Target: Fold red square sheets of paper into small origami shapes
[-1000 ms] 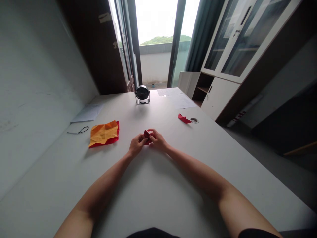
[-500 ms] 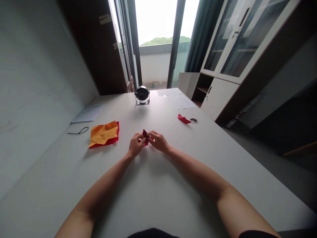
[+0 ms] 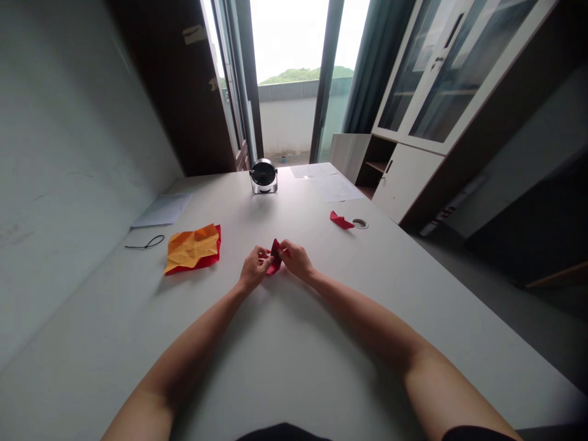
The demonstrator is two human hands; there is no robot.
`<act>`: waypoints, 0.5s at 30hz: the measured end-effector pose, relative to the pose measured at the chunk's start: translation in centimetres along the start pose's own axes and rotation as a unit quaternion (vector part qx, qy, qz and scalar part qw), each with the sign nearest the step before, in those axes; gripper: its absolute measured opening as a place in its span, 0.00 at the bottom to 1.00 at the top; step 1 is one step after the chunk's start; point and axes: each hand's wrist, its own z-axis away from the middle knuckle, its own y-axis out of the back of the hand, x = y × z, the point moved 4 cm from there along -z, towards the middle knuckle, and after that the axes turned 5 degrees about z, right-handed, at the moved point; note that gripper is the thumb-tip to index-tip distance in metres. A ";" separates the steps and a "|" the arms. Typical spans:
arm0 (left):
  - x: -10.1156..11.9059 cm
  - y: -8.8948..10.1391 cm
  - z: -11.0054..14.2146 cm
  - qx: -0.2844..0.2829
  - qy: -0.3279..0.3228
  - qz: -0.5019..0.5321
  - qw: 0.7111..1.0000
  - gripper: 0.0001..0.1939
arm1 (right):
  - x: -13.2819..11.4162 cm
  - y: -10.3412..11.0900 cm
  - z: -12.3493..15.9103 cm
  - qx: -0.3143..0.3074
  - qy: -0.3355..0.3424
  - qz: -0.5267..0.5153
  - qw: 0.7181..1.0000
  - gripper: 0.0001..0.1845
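A small folded red paper piece (image 3: 274,257) is pinched between both of my hands over the middle of the white table (image 3: 285,361). My left hand (image 3: 254,267) grips its left side with closed fingers. Its right side is held by the closed fingertips of my right hand (image 3: 297,260). Most of the paper is hidden by my fingers; one red flap sticks up between them.
A creased orange sheet on a red sheet (image 3: 193,247) lies to the left, with a black cord loop (image 3: 146,243) and a white paper (image 3: 163,209) beyond. A second folded red piece (image 3: 341,220) sits by a cable hole (image 3: 360,223). A small round fan (image 3: 263,176) stands at the back.
The red paper has turned between my fingers: its flap now stands more upright and slightly further right. My hands stayed in nearly the same place.
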 end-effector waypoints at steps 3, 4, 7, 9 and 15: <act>-0.1 0.1 -0.1 0.002 0.014 0.002 1.000 0.14 | 0.6 -0.2 -0.3 0.005 -0.036 -0.094 0.995 0.08; -0.1 0.1 -0.1 -0.006 0.016 -0.002 1.000 0.14 | 0.7 -0.2 -0.3 0.007 -0.042 -0.115 0.992 0.09; 0.4 -0.2 0.1 -0.039 0.003 -0.024 0.999 0.13 | 0.9 -0.5 -0.4 0.009 -0.060 -0.158 0.986 0.11; 0.7 -0.4 0.2 -0.050 -0.014 -0.046 0.998 0.12 | 1.0 -0.8 -0.5 0.004 -0.068 -0.186 0.980 0.12; 0.6 -0.5 0.1 -0.059 -0.033 -0.111 0.992 0.07 | 0.7 -0.8 -0.6 -0.010 -0.050 -0.223 0.973 0.14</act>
